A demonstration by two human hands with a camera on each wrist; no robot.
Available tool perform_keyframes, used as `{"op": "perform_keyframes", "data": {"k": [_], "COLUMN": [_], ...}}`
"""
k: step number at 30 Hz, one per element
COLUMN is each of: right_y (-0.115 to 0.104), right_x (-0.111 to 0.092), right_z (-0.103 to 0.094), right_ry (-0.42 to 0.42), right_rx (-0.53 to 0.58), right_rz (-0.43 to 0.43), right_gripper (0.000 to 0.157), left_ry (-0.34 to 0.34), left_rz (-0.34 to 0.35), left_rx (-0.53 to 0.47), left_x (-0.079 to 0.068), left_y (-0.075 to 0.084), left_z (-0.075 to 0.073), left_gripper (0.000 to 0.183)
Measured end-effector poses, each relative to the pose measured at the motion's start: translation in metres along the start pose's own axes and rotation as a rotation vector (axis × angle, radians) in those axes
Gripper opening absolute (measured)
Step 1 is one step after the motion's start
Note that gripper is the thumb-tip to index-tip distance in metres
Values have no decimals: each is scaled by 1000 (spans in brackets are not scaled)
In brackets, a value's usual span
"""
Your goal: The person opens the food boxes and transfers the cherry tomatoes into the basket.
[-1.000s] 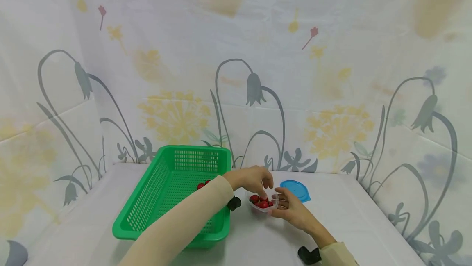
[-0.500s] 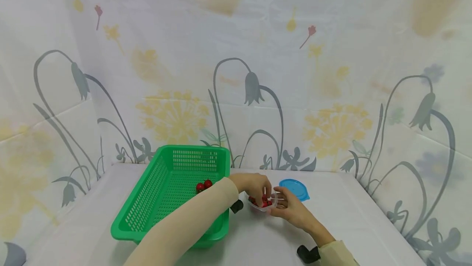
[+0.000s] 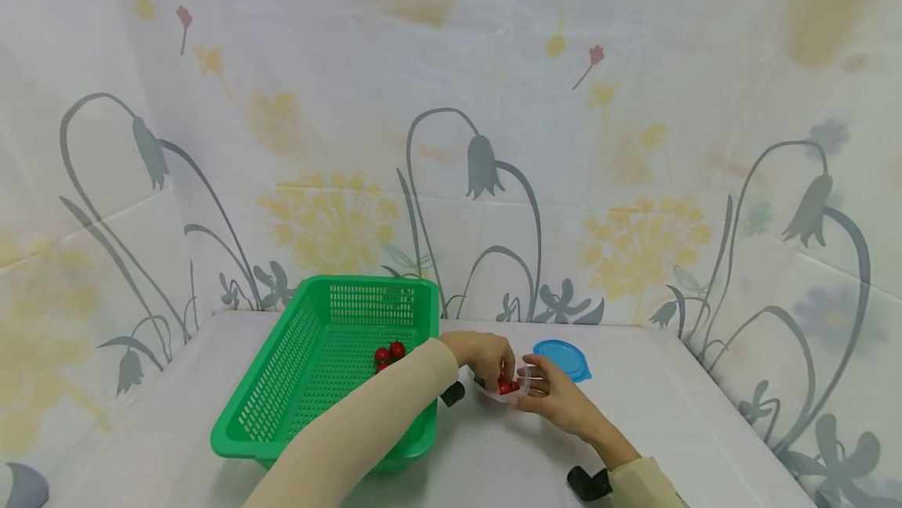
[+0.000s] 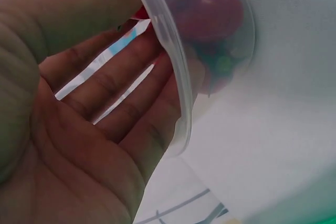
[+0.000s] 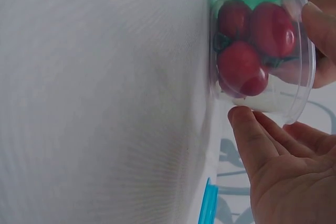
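A clear plastic container with red cherry tomatoes stands on the white table. My left hand reaches over its rim from the left, fingers down inside among the tomatoes. In the left wrist view, the left thumb and fingers pass the rim, and a bit of red shows between them; I cannot tell whether they grip that tomato. My right hand holds the container's right side, thumb at the front and fingers curved round the wall. Left of it, a green basket contains several more tomatoes, partly hidden by the left sleeve.
A blue lid lies on the table behind the right hand. Black wrist cameras sit at both wrists. A floral curtain hangs behind the table.
My left hand has lowered from above the container to down among the tomatoes. The right hand stays at the container's side. More tomatoes in the basket show from behind the sleeve.
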State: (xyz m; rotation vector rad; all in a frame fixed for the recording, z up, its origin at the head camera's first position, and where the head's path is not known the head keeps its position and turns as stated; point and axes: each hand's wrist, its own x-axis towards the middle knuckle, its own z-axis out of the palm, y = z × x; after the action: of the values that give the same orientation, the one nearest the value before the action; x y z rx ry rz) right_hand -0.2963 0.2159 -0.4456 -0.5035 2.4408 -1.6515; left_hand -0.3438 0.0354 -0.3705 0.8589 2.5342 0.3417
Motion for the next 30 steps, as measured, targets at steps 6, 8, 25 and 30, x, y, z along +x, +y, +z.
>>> {"op": "perform_keyframes", "data": {"k": [6, 8, 25, 30], "right_y": [-1, -2, -3, -4], "right_x": [0, 0, -1, -2], "right_z": [0, 0, 0, 0], "right_ry": [4, 5, -7, -10], "right_rx": [-11, -13, -14, -14], "right_rz": [-2, 3, -8, -17], "right_gripper": [81, 81, 79, 78], "left_ry": [9, 13, 58, 72], "left_rz": [24, 30, 2, 6], "left_rx": [-25, -33, -91, -92], "left_x": [1, 1, 3, 6], "left_y": [-1, -2, -1, -1], "left_z": [1, 1, 8, 11], "left_gripper": [18, 19, 26, 27]}}
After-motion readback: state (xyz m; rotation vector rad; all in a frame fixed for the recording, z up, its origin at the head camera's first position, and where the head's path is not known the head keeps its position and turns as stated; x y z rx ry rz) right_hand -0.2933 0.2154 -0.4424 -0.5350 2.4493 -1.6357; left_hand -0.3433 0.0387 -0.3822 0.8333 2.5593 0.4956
